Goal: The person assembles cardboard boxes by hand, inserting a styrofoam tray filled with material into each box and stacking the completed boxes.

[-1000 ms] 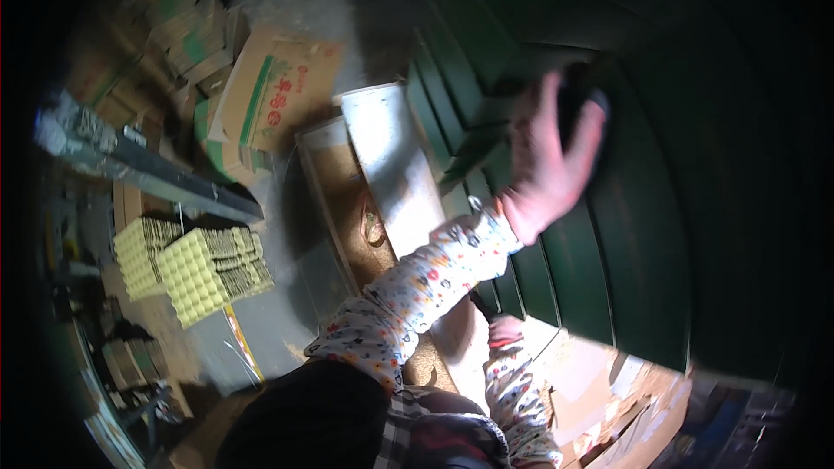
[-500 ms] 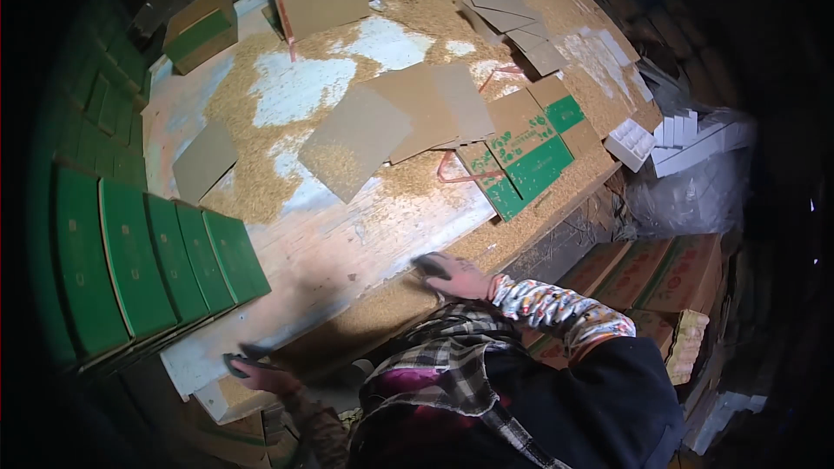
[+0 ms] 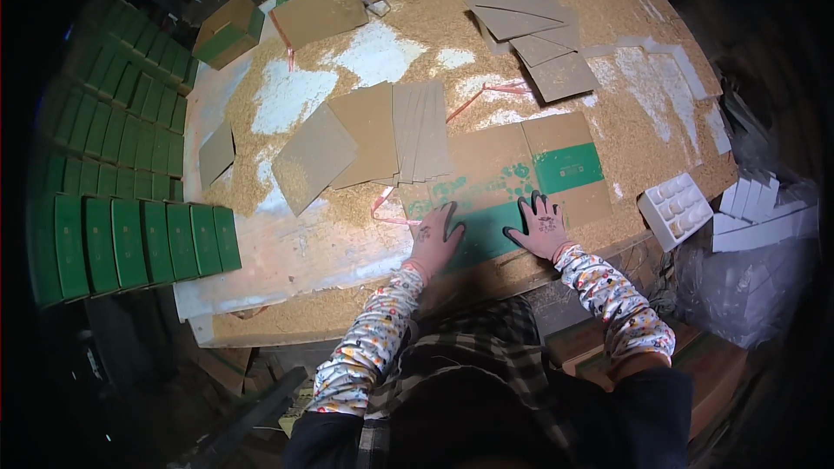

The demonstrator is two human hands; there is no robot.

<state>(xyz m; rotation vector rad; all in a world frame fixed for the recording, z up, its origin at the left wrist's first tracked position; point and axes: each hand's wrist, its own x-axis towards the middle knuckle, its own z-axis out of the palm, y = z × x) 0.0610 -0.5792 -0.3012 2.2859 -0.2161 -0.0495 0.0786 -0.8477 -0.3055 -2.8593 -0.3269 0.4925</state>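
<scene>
A flattened carton, brown with green bands and green printed patterns, lies near the table's front edge. On its left part rests my left hand, in a pink glove with dark fingertips, thumb apart from the fingers. My right hand, gloved alike, lies with fingers spread on the green band to the right. Neither hand is closed round anything. Just beyond my left hand are a fan of grey-brown cardboard sheets and a loose sheet. A red strap pokes out beside the carton.
Sawdust-like bits cover much of the table. Green boxes stand in rows at left. An open carton sits at the far left, more cardboard sheets at the far right. A white divided tray is at the right edge.
Both hands have moved onto the flattened carton, the left one from the table's front left corner, the right one from the front edge. My view has shifted toward the carton.
</scene>
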